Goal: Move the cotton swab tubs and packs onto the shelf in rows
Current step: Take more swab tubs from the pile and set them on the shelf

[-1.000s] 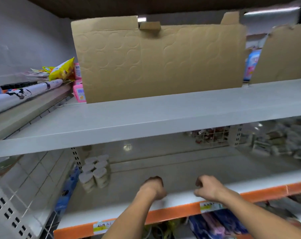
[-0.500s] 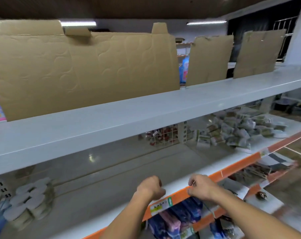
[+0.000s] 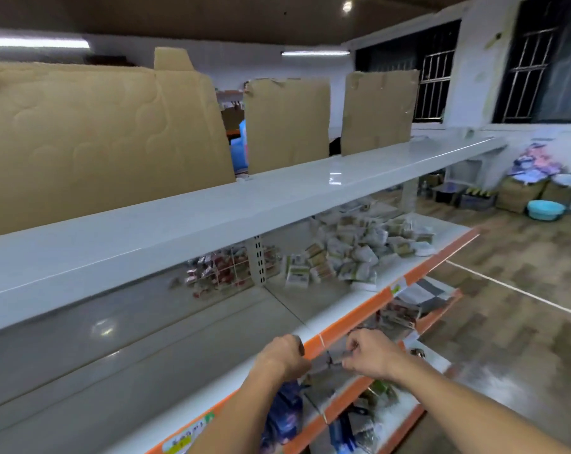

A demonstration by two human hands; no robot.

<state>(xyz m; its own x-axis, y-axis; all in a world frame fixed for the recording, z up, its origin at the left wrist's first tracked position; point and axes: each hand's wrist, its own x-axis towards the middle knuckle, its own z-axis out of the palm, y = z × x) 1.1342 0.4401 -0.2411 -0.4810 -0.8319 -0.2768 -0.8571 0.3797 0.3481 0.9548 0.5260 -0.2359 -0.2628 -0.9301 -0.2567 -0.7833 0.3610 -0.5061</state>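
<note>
1. Two hands over the shelf's (image 3: 120, 371) orange front edge: left hand (image 3: 282, 355) clenched, nothing visible in it; right hand (image 3: 367, 355) curled, whether it pinches anything cannot be told.
2. Packs (image 3: 352, 253) heaped toward the shelf's right end, from back to front edge.
3. Cardboard sheets (image 3: 90, 142) upright along the upper shelf's (image 3: 212, 217) back edge.

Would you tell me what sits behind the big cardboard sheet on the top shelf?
Past the right edge of the big cardboard sheet, something blue shows. Whatever stands directly behind the sheet is covered.
</note>
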